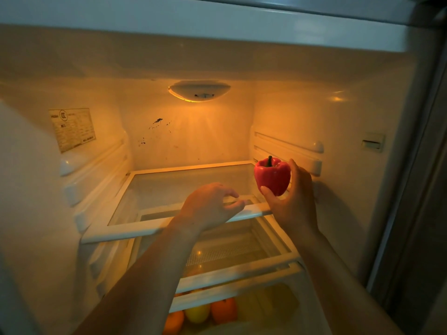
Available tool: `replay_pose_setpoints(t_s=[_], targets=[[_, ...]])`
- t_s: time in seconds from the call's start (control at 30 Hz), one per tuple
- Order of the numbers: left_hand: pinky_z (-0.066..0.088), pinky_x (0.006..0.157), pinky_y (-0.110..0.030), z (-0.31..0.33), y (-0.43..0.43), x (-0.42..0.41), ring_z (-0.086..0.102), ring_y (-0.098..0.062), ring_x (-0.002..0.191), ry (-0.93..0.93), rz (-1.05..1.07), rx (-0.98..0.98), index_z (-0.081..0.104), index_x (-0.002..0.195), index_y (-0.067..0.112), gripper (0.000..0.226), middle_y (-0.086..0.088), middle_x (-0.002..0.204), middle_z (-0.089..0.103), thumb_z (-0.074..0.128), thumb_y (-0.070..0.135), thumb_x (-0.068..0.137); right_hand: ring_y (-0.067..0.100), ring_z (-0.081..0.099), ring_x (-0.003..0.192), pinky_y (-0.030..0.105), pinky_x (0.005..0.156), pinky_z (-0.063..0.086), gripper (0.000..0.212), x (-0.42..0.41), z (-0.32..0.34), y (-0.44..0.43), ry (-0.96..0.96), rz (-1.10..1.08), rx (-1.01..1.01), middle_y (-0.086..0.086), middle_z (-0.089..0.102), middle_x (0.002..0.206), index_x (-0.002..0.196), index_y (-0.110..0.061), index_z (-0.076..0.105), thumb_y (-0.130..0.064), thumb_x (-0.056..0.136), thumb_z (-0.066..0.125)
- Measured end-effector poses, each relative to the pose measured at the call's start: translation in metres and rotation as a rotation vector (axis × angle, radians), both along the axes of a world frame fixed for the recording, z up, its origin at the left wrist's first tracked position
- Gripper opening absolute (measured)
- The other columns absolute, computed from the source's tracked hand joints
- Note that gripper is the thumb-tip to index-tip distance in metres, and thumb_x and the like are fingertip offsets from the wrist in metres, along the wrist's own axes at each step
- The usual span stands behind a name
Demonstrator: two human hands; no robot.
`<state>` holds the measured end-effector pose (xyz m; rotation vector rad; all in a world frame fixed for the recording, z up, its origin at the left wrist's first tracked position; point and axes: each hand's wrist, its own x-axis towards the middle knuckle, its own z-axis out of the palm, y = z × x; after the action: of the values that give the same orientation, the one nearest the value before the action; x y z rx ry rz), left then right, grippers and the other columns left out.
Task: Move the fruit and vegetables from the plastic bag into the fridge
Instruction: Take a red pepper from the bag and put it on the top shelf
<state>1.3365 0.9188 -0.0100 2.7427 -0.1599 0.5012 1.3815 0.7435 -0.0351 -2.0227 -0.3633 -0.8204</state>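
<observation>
While my right hand (294, 201) grips the pepper (272, 176) at centre right, it hangs above the shelf (121, 232).
My left hand (210, 204) lies relaxed, empty, at the front rim; set down there, the pepper could roll off.

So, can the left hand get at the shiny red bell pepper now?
Probably yes. The left hand is open at the front rail of the clear glass shelf; nothing stands between it and the red bell pepper in the right hand.
</observation>
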Motion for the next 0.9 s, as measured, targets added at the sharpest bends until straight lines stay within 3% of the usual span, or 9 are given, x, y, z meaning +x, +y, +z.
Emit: replay_pose_setpoints(t_s=[0.17, 0.23, 0.3, 0.37, 0.5, 0.63, 0.7, 0.8, 0.9], targets=[[0.047, 0.085, -0.035, -0.001, -0.001, -0.001, 0.055, -0.011, 0.098, -0.057, -0.009, -0.022, 0.068, 0.098, 0.031, 0.036, 0.011, 0.106, 0.064, 0.05, 0.058, 0.084, 0.019, 0.049, 0.116, 0.025, 0.085, 0.046, 0.085, -0.016, -0.009, -0.003, -0.149, -0.011, 0.03, 0.006, 0.048, 0.133, 0.139, -0.015, 0.035, -0.033, 0.069, 0.08], [0.048, 0.085, -0.035, 0.0, -0.002, -0.004, 0.055, -0.01, 0.098, -0.051, -0.007, -0.013, 0.068, 0.099, 0.03, 0.036, 0.012, 0.107, 0.065, 0.05, 0.057, 0.085, 0.02, 0.056, 0.108, 0.03, 0.082, 0.053, 0.084, -0.021, -0.015, -0.006, -0.151, 0.01, 0.039, 0.005, 0.051, 0.13, 0.138, -0.015, 0.036, -0.034, 0.069, 0.08], [0.048, 0.084, -0.034, -0.001, -0.001, -0.007, 0.056, -0.01, 0.097, -0.068, -0.014, 0.009, 0.068, 0.098, 0.03, 0.034, 0.012, 0.106, 0.065, 0.051, 0.055, 0.085, 0.019, 0.059, 0.104, 0.026, 0.081, 0.052, 0.082, -0.026, -0.022, -0.009, -0.132, 0.032, 0.027, 0.005, 0.052, 0.129, 0.138, -0.015, 0.037, -0.034, 0.07, 0.079], [0.048, 0.083, -0.033, -0.004, 0.002, -0.013, 0.057, -0.009, 0.095, -0.095, -0.018, -0.006, 0.069, 0.096, 0.031, 0.03, 0.012, 0.104, 0.066, 0.053, 0.054, 0.084, 0.017, 0.055, 0.111, 0.021, 0.087, 0.046, 0.077, -0.031, -0.028, -0.01, -0.095, 0.06, 0.008, 0.005, 0.052, 0.131, 0.138, -0.014, 0.037, -0.03, 0.075, 0.076], [0.046, 0.082, -0.028, -0.009, 0.01, -0.031, 0.058, -0.009, 0.096, -0.164, -0.024, -0.045, 0.069, 0.096, 0.029, 0.023, 0.01, 0.104, 0.067, 0.059, 0.045, 0.085, 0.014, 0.046, 0.121, 0.026, 0.098, 0.039, 0.066, -0.04, -0.037, -0.009, -0.095, 0.097, -0.049, 0.005, 0.05, 0.135, 0.135, -0.012, 0.042, -0.024, 0.078, 0.074], [0.044, 0.081, -0.026, -0.018, 0.015, -0.049, 0.055, -0.007, 0.101, -0.172, 0.007, 0.06, 0.061, 0.109, 0.035, 0.027, 0.014, 0.114, 0.061, 0.056, 0.048, 0.086, 0.023, 0.044, 0.125, 0.019, 0.104, 0.031, 0.048, -0.051, -0.044, -0.007, -0.126, 0.172, -0.119, 0.009, 0.05, 0.131, 0.122, -0.011, 0.054, -0.013, 0.078, 0.072], [0.044, 0.085, -0.026, -0.024, 0.018, -0.058, 0.053, -0.005, 0.106, -0.18, 0.011, 0.088, 0.055, 0.118, 0.038, 0.034, 0.017, 0.121, 0.057, 0.053, 0.051, 0.087, 0.022, 0.04, 0.129, 0.024, 0.106, 0.032, 0.05, -0.058, -0.048, -0.006, -0.117, 0.18, -0.177, 0.007, 0.045, 0.136, 0.123, -0.014, 0.053, -0.013, 0.077, 0.072], [0.031, 0.099, -0.024, -0.036, 0.019, -0.073, 0.045, -0.007, 0.122, -0.189, 0.0, 0.148, 0.046, 0.13, 0.037, 0.047, 0.014, 0.135, 0.049, 0.051, 0.054, 0.086, 0.019, 0.035, 0.134, 0.037, 0.109, 0.035, 0.058, -0.07, -0.056, -0.008, -0.066, 0.191, -0.218, 0.003, 0.039, 0.143, 0.129, -0.016, 0.048, -0.019, 0.077, 0.073], [0.016, 0.106, -0.027, -0.049, 0.021, -0.092, 0.032, -0.013, 0.134, -0.214, -0.011, 0.201, 0.041, 0.136, 0.033, 0.06, 0.008, 0.145, 0.038, 0.042, 0.06, 0.083, 0.019, 0.033, 0.135, 0.04, 0.11, 0.033, 0.059, -0.086, -0.064, -0.012, -0.049, 0.198, -0.257, 0.004, 0.04, 0.144, 0.131, -0.017, 0.048, -0.024, 0.078, 0.072]])
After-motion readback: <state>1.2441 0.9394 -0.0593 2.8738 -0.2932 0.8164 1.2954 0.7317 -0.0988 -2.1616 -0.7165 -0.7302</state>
